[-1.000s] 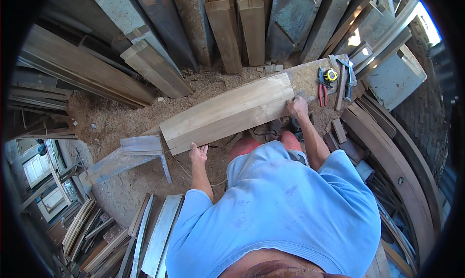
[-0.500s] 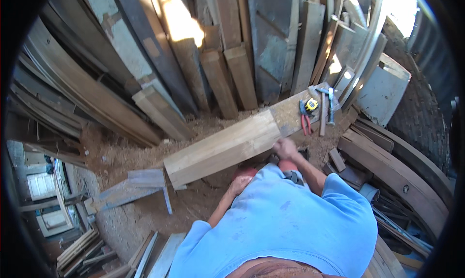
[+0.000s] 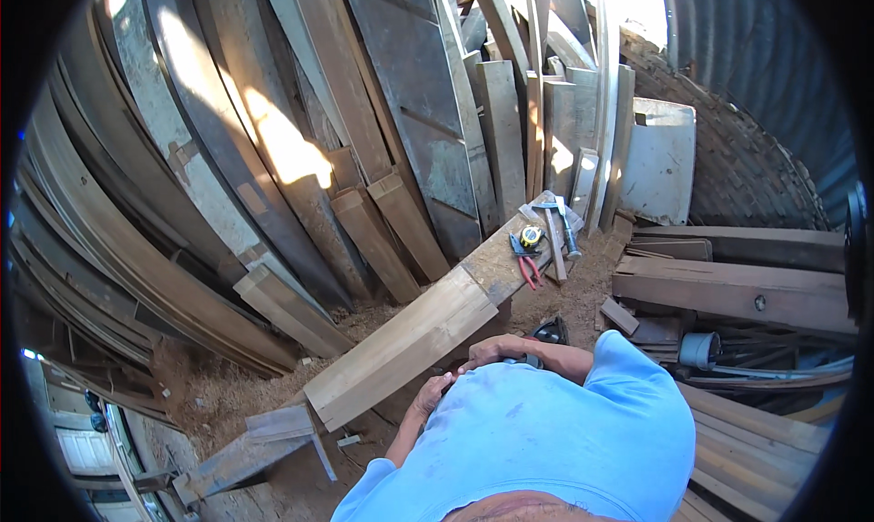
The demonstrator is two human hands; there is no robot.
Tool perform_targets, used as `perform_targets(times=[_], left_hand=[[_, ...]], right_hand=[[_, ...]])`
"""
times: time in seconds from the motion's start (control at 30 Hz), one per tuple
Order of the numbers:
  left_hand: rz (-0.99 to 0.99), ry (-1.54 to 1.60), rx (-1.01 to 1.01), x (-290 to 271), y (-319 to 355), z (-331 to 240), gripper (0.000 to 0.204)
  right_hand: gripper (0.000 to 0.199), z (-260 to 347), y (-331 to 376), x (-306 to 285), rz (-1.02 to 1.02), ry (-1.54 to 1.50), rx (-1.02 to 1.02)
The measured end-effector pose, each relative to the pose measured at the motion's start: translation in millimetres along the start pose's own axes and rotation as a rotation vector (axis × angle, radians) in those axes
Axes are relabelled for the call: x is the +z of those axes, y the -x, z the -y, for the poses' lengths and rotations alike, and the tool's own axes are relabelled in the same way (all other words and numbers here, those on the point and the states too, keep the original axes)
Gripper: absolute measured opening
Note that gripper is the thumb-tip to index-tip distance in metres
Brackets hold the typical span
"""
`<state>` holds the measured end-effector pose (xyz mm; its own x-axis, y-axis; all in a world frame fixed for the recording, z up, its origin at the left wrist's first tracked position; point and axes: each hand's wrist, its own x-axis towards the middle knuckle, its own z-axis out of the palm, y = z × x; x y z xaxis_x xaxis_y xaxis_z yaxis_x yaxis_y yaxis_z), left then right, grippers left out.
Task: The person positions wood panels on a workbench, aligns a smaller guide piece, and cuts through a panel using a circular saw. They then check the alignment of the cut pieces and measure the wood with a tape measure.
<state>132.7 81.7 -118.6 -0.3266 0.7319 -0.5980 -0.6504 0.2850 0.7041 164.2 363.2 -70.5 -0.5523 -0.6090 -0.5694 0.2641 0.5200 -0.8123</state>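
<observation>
My left hand [image 3: 431, 396] is close to my body with its fingers curled in. Beside it, my right hand [image 3: 492, 348] bends inward until the fingertips of both hands nearly meet. Whatever is between them is too small or hidden to name. Just beyond my hands lies a thick pale timber [image 3: 401, 349], slanting from lower left to upper right. Its far end rests against a worn board [image 3: 496, 265]. On that board are pliers with red handles [image 3: 529, 269], a yellow and black tape measure [image 3: 532, 237], a hammer [image 3: 568, 228] and a thin wooden strip [image 3: 554, 244].
Tall planks [image 3: 273, 149] lean in a dense row along the far side. A dark, rounded object [image 3: 550, 330] sits just past my right forearm. Stacked beams [image 3: 737, 290] and a grey pipe piece [image 3: 699, 350] are at the right. A weathered wooden support [image 3: 241, 454] stands at lower left.
My right hand has left the near edge of the pale timber and come in beside my left hand. The view has swung to the right.
</observation>
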Motion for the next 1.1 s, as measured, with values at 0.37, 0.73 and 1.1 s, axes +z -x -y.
perform_targets(times=[0.37, 0.73, 1.1], left_hand=[[0.014, 0.056, -0.073, -65.1, 60.6, 19.1, 0.045], [0.083, 0.017, -0.101, -122.9, 99.3, 20.1, 0.045], [0.168, -0.103, -0.067, -121.8, 81.8, 15.2, 0.044]], right_hand=[[0.067, 36.1, -61.6, 35.8, -0.028, 0.032, -0.033], [0.067, 47.3, -129.2, 79.4, -0.055, 0.08, -0.094], [0.048, 92.1, -86.3, 101.1, -0.138, -0.065, 0.184]])
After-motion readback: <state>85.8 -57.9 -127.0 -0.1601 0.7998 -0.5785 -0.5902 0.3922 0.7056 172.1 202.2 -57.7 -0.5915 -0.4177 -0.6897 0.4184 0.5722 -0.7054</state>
